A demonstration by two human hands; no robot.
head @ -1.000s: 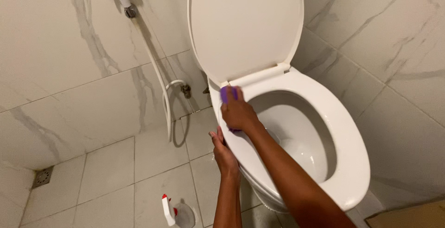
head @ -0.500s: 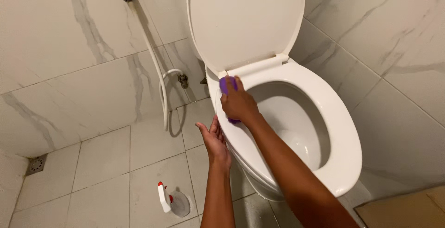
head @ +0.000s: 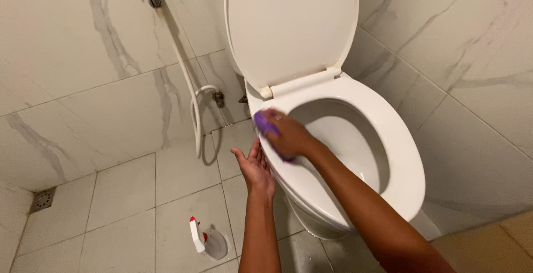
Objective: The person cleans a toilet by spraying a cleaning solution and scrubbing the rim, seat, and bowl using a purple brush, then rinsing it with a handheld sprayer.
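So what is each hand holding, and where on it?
The right hand presses a purple cloth on the toilet seat, gripped over its top. The left hand is open, holding nothing, beside the seat's outer edge.

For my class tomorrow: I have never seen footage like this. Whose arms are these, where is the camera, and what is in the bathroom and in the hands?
There is no machine here. The camera sits on a person's head and looks down, so the two arms entering from below are that person's own. The right hand presses a purple cloth against the left side of the white toilet seat. The left hand is open and holds nothing; it is beside the outside of the bowl. The toilet lid stands raised. On the tiled floor lies a white spray bottle with a red part, next to a floor drain further left. A white hose hangs down the marbled wall.
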